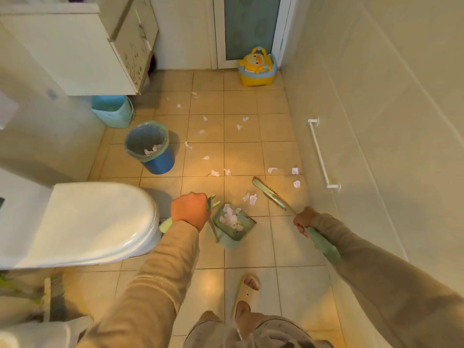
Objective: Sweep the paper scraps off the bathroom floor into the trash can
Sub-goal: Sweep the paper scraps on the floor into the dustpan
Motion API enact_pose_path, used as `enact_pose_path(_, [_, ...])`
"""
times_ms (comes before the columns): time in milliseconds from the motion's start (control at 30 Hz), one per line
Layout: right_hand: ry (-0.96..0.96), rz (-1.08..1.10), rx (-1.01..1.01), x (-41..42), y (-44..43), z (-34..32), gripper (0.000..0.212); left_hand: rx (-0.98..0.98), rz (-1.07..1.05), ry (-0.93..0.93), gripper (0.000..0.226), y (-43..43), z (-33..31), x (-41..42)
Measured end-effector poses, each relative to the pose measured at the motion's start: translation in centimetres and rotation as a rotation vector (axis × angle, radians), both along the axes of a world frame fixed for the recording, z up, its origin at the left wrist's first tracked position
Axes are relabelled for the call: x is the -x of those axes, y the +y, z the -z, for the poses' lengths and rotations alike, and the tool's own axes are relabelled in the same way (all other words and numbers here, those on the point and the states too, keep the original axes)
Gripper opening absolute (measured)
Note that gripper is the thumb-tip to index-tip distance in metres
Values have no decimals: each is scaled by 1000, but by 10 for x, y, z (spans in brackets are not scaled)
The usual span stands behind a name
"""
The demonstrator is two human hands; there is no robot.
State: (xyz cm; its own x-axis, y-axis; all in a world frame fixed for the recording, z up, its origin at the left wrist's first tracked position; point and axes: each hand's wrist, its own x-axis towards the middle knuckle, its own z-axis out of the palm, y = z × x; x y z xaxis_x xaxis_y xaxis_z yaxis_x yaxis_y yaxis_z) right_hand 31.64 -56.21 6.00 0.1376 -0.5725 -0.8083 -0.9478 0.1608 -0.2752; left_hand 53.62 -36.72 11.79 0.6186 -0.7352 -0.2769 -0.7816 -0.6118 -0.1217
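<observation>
Left hand (190,210) fisted round the dustpan (245,223) handle, pan on the floor (283,242) holding some scraps; right hand (305,221) curled round the broom (270,194) handle, brush head just right of two paper scraps (253,199), others strewn farther off; trash can (160,165) far left.

White scraps (214,173) strewn, blue trash can (160,165) upright

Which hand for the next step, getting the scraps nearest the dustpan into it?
Right, probably. The right hand grips the broom, whose head lies just right of the nearest scraps, opposite the dustpan. The left hand only holds the dustpan handle.
</observation>
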Motion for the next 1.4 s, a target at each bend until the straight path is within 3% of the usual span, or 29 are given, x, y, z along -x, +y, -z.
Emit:
enact_pose_path(167, [23,11,-64,-14,-21,13,26,-46,-24,-2,24,-31,2,-7])
enact_pose_path(267, [8,226,-169,-10,-25,20,13,-71,-10,1,28,-42,-1,-19])
enact_pose_path(400, [-207,436,-259,-4,-15,27,9,-80,5,-9,29,-51,-3,-28])
enact_pose_path(467, [-79,342,-338,-9,-12,21,2,-76,22,-15,25,-53,-2,-28])
enact_pose_path(567, [112,60,-502,-18,-23,6,17,-79,46,-15,23,-54,-1,-28])
enact_pose_path(833, [45,37,-532,-22,-71,-24,26,-73,75,4,23,-51,-3,-41])
enact_pose_path(1133, [102,-178,-364,-57,35,-3,24,-60,122,7,20,-45,1,-39])
enact_pose_path(1267, [77,-22,-476,-42,66,0,19,-52,131,20,21,-45,1,-38])
enact_pose_path(1400, [52,143,-524,-11,53,-13,27,-34,129,54,22,-38,0,-42])
